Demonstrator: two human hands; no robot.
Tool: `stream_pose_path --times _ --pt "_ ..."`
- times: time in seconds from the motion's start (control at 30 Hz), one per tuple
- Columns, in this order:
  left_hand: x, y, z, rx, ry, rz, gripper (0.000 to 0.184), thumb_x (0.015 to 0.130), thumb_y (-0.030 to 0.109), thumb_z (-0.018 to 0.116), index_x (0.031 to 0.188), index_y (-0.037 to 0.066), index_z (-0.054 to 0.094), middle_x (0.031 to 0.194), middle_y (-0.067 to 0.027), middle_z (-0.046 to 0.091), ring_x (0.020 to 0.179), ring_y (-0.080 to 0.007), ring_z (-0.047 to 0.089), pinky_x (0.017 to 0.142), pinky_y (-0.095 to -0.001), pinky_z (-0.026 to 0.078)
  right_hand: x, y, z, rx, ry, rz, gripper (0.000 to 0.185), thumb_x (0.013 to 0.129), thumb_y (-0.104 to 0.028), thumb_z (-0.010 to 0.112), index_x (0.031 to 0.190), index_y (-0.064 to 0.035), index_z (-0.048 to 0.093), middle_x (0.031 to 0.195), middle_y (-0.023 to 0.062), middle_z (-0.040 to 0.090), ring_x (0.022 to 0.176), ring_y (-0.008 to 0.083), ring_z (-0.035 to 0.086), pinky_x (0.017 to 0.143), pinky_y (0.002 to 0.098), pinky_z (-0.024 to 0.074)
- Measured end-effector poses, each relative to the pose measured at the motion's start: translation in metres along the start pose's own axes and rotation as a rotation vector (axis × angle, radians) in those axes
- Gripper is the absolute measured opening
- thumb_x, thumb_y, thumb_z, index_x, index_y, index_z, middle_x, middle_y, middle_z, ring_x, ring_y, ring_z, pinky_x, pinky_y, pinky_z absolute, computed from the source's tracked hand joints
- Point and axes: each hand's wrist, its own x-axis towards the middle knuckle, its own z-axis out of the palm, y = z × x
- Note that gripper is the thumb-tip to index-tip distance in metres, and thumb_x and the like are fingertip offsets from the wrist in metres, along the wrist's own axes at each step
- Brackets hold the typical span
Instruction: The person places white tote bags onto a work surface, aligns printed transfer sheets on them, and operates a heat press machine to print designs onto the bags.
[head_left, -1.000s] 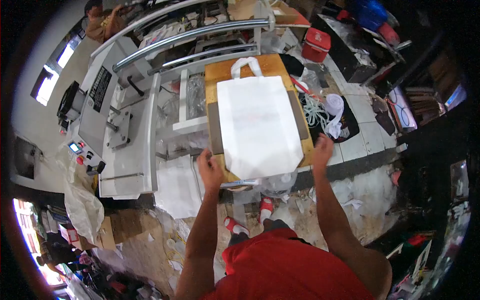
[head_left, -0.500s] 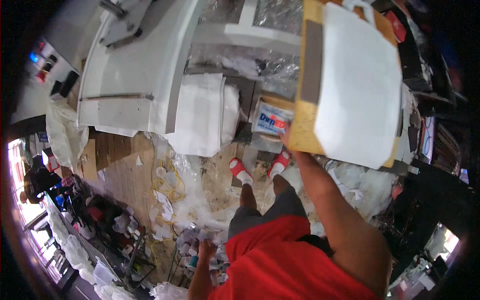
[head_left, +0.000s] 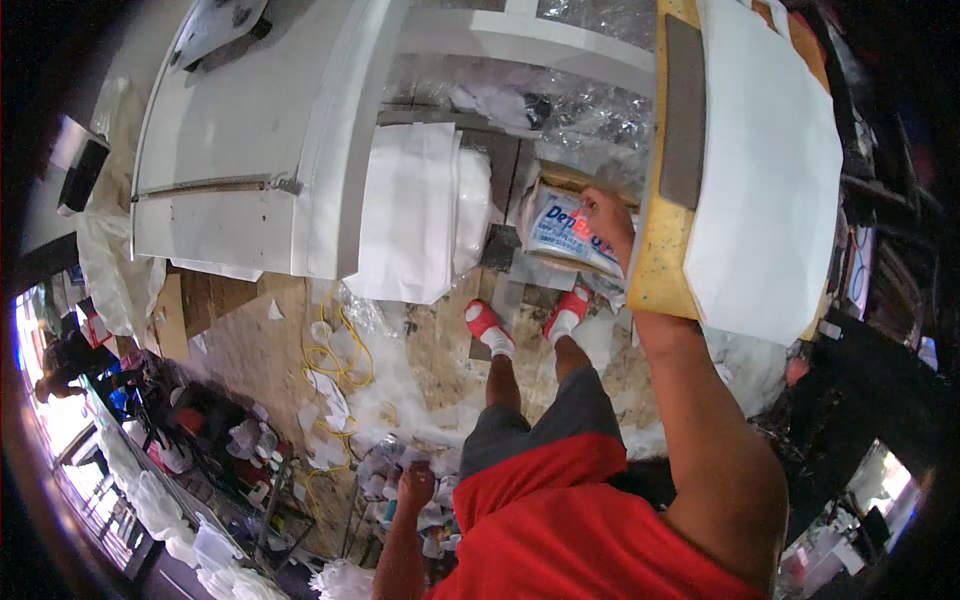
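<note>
My right hand (head_left: 608,222) reaches into an open cardboard box (head_left: 543,180) low in front of me. Its fingers are curled together at the top of a white printed pack (head_left: 560,228) with blue and red "DepED" lettering. Whether they grip the pack or something thin on it is hidden. My right forearm passes beside the yellow edge of a board (head_left: 675,250) that carries white flat sheets (head_left: 770,180). Down at my left side hangs my left hand (head_left: 415,485), nearest to a heap of small cups or spools (head_left: 385,470) on the floor; its fingers are too small to make out.
White fabric-like sheets (head_left: 405,215) are stacked left of the box, beside a large white table or cabinet (head_left: 225,225). Yellow cord (head_left: 350,365) and plastic scraps lie on the wooden floor. A cluttered rack (head_left: 240,440) stands at lower left.
My right hand has moved from the box's near side, partly behind the board, up over the printed pack. The box sits at a different tilt, and the camera view has shifted. My left hand stays low.
</note>
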Motion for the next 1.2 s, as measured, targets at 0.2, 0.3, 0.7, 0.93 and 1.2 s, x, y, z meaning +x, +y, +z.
stream_pose_path --times 0.2,0.3,0.7,0.93,1.2 --pt "0.073 0.153 -0.126 -0.329 0.292 0.064 0.031 0.085 0.010 0.065 0.115 0.004 0.062 0.112 -0.0203 0.065 0.105 -0.0376 0.063 0.093 -0.0450 0.051 -0.028 -0.023 -0.042 0.024 -0.039 -0.175 0.013 0.081 -0.012 0.067 0.093 -0.0061 0.065 0.087 0.0158 0.067 0.091 0.0366 0.064 0.077 0.0480 0.0503" --pt "0.098 0.237 -0.165 -0.268 0.516 0.268 0.036 0.083 0.010 0.066 0.119 0.004 0.058 0.114 -0.0209 0.064 0.113 -0.0388 0.060 0.099 -0.0471 0.047 -0.086 -0.060 -0.058 0.230 -0.109 -0.036 0.015 0.081 -0.012 0.067 0.094 -0.0064 0.066 0.089 0.0158 0.067 0.091 0.0367 0.064 0.078 0.0483 0.0504" --pt "0.100 0.485 -0.306 -0.266 0.133 0.523 0.020 0.087 0.017 0.069 0.099 0.002 0.065 0.079 -0.0176 0.069 0.077 -0.0219 0.070 0.069 -0.0360 0.054 -0.234 -0.143 -0.347 0.316 -0.440 0.251 0.064 0.086 -0.017 0.073 0.143 -0.0105 0.045 0.113 0.0148 0.067 0.104 0.0313 0.067 0.087 0.0444 0.0542" --pt "0.207 0.616 -0.380 -0.715 0.465 0.714 0.036 0.085 0.005 0.071 0.119 -0.002 0.061 0.080 -0.0112 0.071 0.068 -0.0111 0.066 0.063 -0.0266 0.053 -0.170 -0.092 -0.469 0.294 0.779 0.067 0.042 0.087 -0.014 0.072 0.124 -0.0021 0.055 0.116 0.0143 0.063 0.107 0.0258 0.060 0.092 0.0383 0.0472" --pt "0.248 0.665 -0.392 -0.221 0.859 0.662 0.046 0.086 0.016 0.069 0.127 -0.002 0.057 0.106 -0.0228 0.066 0.095 -0.0328 0.065 0.081 -0.0415 0.053 -0.107 -0.070 -0.407 -0.136 0.718 -0.200 0.040 0.083 -0.017 0.068 0.120 -0.0045 0.057 0.128 0.0177 0.052 0.120 0.0383 0.047 0.103 0.0504 0.0366"
